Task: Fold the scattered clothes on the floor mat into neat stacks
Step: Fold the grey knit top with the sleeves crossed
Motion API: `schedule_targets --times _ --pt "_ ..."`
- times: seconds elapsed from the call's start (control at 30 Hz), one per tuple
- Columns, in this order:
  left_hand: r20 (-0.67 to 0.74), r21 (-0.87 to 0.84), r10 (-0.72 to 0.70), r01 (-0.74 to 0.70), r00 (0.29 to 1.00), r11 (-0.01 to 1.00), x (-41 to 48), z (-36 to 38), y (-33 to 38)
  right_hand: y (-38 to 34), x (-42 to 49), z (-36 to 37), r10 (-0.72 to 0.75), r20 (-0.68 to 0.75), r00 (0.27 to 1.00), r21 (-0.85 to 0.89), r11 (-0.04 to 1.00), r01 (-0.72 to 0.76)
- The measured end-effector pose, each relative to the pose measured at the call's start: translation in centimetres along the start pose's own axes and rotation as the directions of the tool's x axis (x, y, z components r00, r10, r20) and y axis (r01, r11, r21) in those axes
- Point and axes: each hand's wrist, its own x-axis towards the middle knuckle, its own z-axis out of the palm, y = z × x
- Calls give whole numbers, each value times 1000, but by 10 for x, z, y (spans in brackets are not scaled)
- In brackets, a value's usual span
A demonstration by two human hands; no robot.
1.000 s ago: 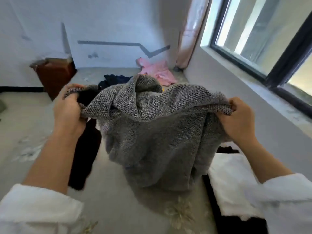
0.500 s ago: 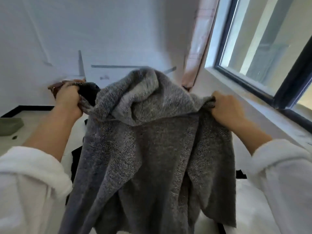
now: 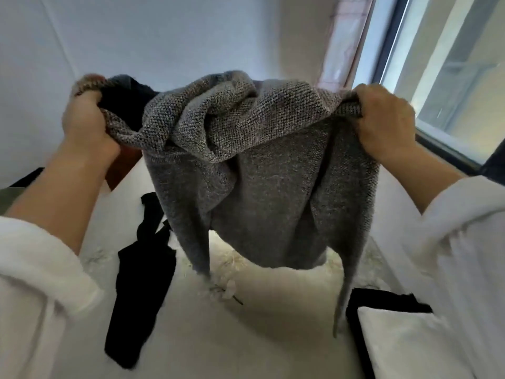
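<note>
Sweater [image 3: 267, 170] hangs between both hands, left hand [image 3: 84, 124] and right hand [image 3: 385, 124] clenched on its top edge, above the mat [image 3: 246, 324].

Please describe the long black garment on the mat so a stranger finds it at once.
Find the grey knit sweater held up in the middle. Below its left edge, on the pale mat, lies the long black garment. Unlike the black cloth at right, nothing white lies on it.

White wall [image 3: 164, 36], bright window [image 3: 451, 64] right, perhaps a pinkish curtain [image 3: 344, 42]
</note>
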Motion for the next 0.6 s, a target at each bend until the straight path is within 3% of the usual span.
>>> schedule_targets --times 0.13,0.23,0.3,0.4,0.47,0.53,0.6 --pt "3 -4 -8 8 1000 1000 -26 -29 -5 -2 -28 -3 -116 -41 992 88 989 119" --pt "22 106 -72 69 997 992 -58 -74 -26 -9 -75 12 -254 -23 967 150 955 255" --pt "-32 152 -127 130 991 980 -81 -116 -49 -17 -117 28 -337 43 940 182 928 324" --pt "-181 293 -190 237 965 926 -124 -184 -98 -30 -196 60 -408 262 874 275 900 338" --pt "-295 521 -224 353 929 777 -160 -225 -136 -41 -259 84 -401 450 798 307 909 283" --pt "-402 684 -275 486 873 544 -201 -257 -172 -55 -328 105 -330 714 618 297 941 160" --pt "-463 744 -362 576 809 338 -240 -276 -202 -66 -391 118 -243 868 433 227 970 89"
